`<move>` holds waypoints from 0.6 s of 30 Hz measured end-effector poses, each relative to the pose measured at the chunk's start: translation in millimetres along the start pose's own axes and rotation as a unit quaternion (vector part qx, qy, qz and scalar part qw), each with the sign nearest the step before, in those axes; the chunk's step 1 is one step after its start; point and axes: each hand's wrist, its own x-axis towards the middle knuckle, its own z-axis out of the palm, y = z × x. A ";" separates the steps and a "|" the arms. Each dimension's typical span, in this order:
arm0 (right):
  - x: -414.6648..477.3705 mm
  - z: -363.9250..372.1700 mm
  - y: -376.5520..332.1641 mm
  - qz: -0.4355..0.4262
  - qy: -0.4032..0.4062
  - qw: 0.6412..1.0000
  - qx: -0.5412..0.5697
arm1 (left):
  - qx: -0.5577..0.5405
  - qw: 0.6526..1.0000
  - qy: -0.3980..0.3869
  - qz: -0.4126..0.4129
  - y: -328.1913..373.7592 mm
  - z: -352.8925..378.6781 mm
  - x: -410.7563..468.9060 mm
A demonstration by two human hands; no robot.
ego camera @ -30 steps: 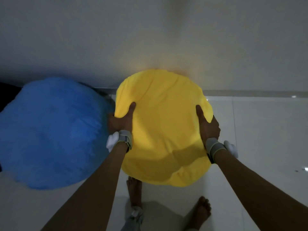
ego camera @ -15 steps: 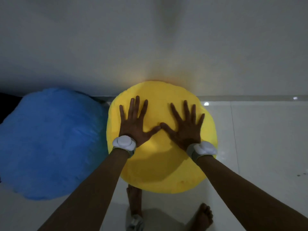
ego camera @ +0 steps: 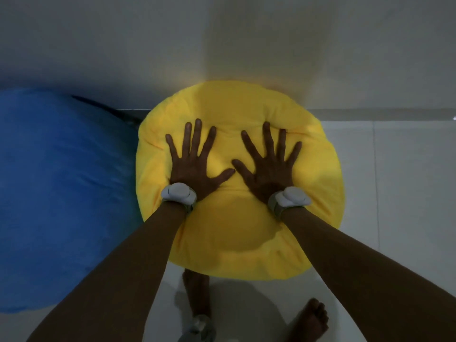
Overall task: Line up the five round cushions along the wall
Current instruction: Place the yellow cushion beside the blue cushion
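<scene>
Off its rim now, left hand (ego camera: 195,166) and right hand (ego camera: 269,169) press flat, fingers splayed, on the yellow cushion (ego camera: 234,233); wall (ego camera: 222,45) just above, blue cushion (ego camera: 61,193) touching left.

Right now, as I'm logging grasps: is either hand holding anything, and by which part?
Nothing is gripped: the left hand and right hand press flat, fingers spread, on the face of the round yellow plush cushion.
</scene>
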 end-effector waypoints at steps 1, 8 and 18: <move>1.8 6.5 -0.5 0.001 0.005 1.000 -0.002 | -0.001 1.000 0.005 0.001 -1.2 4.5 1.0; 5.3 4.8 0.7 0.007 0.002 1.000 -0.005 | -0.010 1.000 -0.004 -0.004 1.9 0.1 3.0; -8.0 -104.6 -9.4 0.014 -0.061 0.998 0.006 | -0.046 0.996 -0.060 -0.042 14.3 -92.4 5.1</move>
